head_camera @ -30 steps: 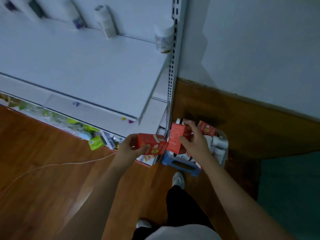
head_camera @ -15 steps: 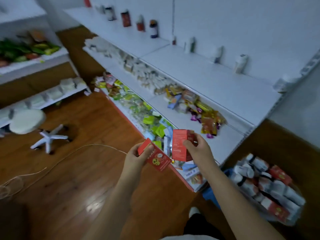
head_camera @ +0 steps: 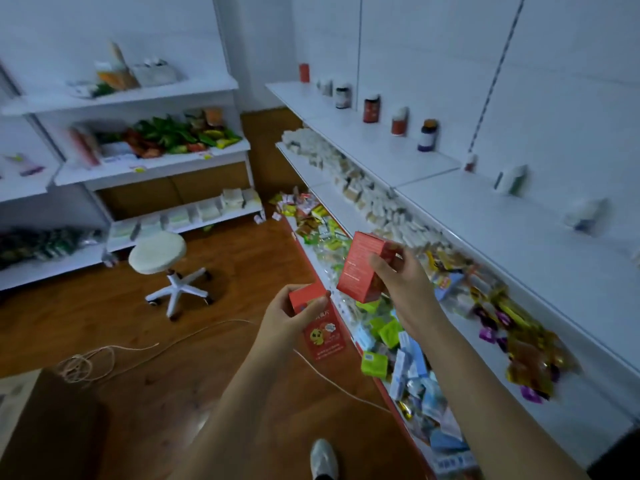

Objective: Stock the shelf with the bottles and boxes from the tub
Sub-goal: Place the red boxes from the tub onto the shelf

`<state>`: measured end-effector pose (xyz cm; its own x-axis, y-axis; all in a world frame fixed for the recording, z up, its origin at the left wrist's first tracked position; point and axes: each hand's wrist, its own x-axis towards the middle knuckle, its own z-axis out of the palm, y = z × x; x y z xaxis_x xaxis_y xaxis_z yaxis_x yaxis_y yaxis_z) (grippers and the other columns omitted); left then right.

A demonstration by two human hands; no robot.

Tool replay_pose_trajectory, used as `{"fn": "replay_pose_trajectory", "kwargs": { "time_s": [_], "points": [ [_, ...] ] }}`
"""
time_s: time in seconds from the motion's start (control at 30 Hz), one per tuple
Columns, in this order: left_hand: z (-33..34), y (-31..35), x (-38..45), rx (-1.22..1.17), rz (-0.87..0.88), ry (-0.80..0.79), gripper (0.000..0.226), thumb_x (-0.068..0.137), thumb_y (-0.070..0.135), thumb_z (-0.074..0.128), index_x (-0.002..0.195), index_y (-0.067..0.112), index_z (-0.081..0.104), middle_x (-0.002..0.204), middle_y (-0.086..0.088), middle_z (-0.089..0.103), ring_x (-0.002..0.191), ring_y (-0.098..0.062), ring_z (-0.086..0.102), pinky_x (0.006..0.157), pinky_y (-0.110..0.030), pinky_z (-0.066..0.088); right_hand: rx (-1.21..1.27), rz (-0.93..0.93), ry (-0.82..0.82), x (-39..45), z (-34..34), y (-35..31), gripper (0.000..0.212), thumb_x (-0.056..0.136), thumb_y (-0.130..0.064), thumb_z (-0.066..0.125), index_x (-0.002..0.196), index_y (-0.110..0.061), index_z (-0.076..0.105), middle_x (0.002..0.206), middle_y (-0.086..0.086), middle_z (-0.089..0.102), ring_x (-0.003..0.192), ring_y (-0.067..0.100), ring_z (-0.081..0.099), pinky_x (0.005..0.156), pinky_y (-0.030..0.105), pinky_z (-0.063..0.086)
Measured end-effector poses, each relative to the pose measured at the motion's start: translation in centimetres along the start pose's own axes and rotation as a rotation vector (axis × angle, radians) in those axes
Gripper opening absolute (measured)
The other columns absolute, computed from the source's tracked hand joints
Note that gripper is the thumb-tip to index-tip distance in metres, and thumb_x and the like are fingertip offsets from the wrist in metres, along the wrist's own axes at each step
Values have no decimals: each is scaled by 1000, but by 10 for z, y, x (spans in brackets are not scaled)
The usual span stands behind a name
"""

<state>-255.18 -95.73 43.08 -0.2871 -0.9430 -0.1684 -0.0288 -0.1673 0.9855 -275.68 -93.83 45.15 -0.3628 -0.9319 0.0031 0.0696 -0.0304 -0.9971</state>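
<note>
Nearest, the left hand (head_camera: 289, 315) grips a red box (head_camera: 320, 327) with a yellow cartoon on its face, fingers curled over its top end, above the wooden floor (head_camera: 104, 306). Just beyond and higher, the right hand (head_camera: 403, 282) clamps a second red box (head_camera: 362, 268) over the bottom shelf's heap of bright packets (head_camera: 388, 337). Farther back, the white upper shelf (head_camera: 519, 230) carries a spaced row of what look like small bottles (head_camera: 428, 135), blurred at this range.

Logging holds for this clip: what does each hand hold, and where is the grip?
Left hand grips the upper end of a red box. Right hand grips another red box along its right side.
</note>
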Motion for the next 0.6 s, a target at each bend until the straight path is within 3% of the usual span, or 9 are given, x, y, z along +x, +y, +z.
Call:
{"fn": "replay_pose_trajectory", "kwargs": {
  "time_s": [0.17, 0.37, 0.6],
  "points": [
    [-24, 31, 80, 135, 54, 50, 44, 73, 41, 79, 108, 26, 59, 102, 5, 71, 87, -8, 72, 68, -25, 58, -58, -93, -18, 93, 36, -6, 58, 77, -50, 73, 126, -25, 54, 115, -7, 68, 104, 7, 67, 83, 29, 58],
    [-50, 66, 183, 213, 50, 100, 50, 67, 47, 79, 109, 30, 57, 107, 5, 67, 95, -15, 69, 68, -25, 59, -45, -114, -16, 211, 72, -6, 61, 78, -53, 74, 129, -28, 53, 119, -7, 67, 109, 9, 66, 92, 41, 57],
    [-81, 82, 287, 255, 44, 172, 53, 66, 46, 79, 112, 35, 55, 111, 9, 62, 101, -14, 63, 67, -20, 57, -135, -142, -23, 326, 114, -2, 76, 72, -66, 70, 135, -30, 48, 124, -6, 64, 113, 12, 63, 94, 42, 56]
  ]
}}
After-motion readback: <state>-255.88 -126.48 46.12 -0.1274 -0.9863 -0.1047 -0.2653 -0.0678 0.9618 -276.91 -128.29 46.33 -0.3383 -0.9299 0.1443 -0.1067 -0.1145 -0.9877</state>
